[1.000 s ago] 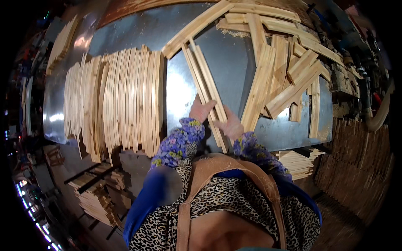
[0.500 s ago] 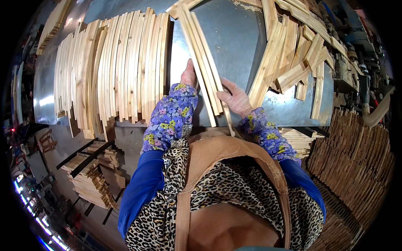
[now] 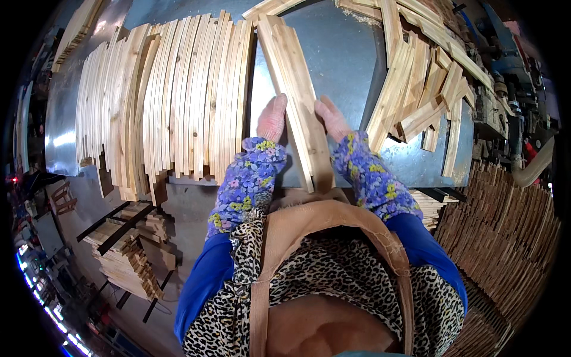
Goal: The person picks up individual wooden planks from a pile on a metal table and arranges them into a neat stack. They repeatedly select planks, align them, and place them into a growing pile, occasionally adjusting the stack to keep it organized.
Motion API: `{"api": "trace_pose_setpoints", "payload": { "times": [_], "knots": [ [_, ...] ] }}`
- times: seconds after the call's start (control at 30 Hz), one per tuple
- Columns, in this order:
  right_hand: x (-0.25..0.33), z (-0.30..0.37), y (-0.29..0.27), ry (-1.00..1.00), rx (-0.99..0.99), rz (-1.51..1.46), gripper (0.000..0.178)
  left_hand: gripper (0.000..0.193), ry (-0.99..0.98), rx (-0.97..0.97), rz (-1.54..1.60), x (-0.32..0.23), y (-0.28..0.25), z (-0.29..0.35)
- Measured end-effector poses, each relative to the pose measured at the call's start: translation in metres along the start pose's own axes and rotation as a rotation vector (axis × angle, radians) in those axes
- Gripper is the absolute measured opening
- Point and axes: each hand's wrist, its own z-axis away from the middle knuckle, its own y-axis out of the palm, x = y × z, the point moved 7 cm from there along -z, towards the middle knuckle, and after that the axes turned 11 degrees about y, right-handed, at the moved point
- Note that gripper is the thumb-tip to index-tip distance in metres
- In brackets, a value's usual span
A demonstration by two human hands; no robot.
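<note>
Board bundle [image 3: 292,77] right of slat row [image 3: 196,95] — likely stiff, light; best clasped mid-length. Left hand [image 3: 273,118], right hand [image 3: 332,119] flank it — fingers hidden, grip unclear.

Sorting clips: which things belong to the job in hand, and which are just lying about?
Apparently the job:
wooden strips between left hand and right hand
row of strips, left
loose boards, right
metal table

Seemingly just about:
ribbed hose
small stool-like frame

A woodworking workshop, pale slats [image 3: 196,98] lined up on a metal-topped table [image 3: 342,65], wood shavings [image 3: 358,14] near its far side, boards [image 3: 128,268] stacked below, a ribbed hose [image 3: 538,163] at right.
</note>
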Motion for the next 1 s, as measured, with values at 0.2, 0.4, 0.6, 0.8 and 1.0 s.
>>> {"api": "trace_pose_setpoints", "payload": {
  "times": [0.2,0.4,0.6,0.8,1.0],
  "knots": [
    [0.054,-0.028,0.103,-0.105,0.210,0.794,0.062,0.079,0.597,-0.219,-0.942,-0.143,-0.006,-0.013],
    [-0.062,-0.144,0.119,-0.434,0.178,-0.276,0.053,0.072,0.534,0.354,-1.250,-0.137,0.094,-0.030],
    [0.058,-0.005,0.122,-0.056,0.239,0.436,0.073,0.061,0.578,0.165,-1.122,-0.154,0.066,-0.052],
    [0.104,-0.003,0.100,0.123,0.251,0.486,0.103,0.058,0.513,-0.026,-0.690,-0.182,0.060,-0.155],
    [0.067,-0.038,0.111,0.106,0.583,0.654,0.120,0.087,0.436,0.039,-1.457,-0.212,0.050,-0.314]
  ]
}}
